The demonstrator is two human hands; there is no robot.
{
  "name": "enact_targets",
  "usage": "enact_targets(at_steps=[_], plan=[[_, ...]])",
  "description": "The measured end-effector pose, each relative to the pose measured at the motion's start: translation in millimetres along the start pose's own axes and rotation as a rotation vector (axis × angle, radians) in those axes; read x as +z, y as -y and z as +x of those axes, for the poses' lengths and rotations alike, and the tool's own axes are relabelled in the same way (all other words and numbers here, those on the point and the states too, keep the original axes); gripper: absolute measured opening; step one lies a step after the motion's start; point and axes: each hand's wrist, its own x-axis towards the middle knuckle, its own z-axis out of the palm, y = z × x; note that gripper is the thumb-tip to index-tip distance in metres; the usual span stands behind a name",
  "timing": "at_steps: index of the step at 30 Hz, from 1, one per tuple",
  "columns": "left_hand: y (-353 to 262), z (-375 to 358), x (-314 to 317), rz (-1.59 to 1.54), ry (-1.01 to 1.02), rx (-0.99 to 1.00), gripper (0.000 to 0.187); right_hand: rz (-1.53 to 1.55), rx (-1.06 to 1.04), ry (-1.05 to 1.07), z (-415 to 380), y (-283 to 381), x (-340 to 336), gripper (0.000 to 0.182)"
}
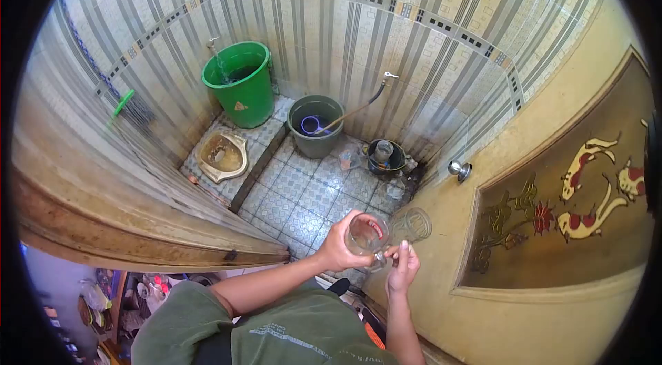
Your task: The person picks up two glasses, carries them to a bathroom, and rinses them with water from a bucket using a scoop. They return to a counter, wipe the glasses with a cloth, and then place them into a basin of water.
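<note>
A clear glass mug (367, 232) with red lettering is held in front of my body, above the tiled floor. My left hand (338, 246) wraps round its left side. My right hand (403, 265) is at the mug's handle on the lower right, with its fingers pinched together. Another clear glass (414, 224) shows just right of the mug, above my right hand; how it is held cannot be made out.
A green bucket (245, 92) stands under a running tap, beside a squat toilet (222, 156). A grey bucket (316, 144) holds a blue-rimmed dipper and a hose end. A black basin (396, 160) holds items by the wall. A door (441, 261) with a knob (460, 170) borders the right.
</note>
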Motion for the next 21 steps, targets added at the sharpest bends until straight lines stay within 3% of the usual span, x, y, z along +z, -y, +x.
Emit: enact_targets(at_steps=[11, 15, 21], plan=[[38, 115, -3, 0.018, 0.003, 0.047, 0.068, -0.051, -0.052, -0.059, 100, -2, 23, 0.032], [50, 166, -33, 0.04, -0.015, 0.098, 0.068, -0.036, -0.075, -0.097, 151, -21, 53, 0.032], [48, 234, -108, 0.123, -0.093, 0.074, 0.069, -0.02, -0.073, 0.044, 227, -40, 125, 0.032]])
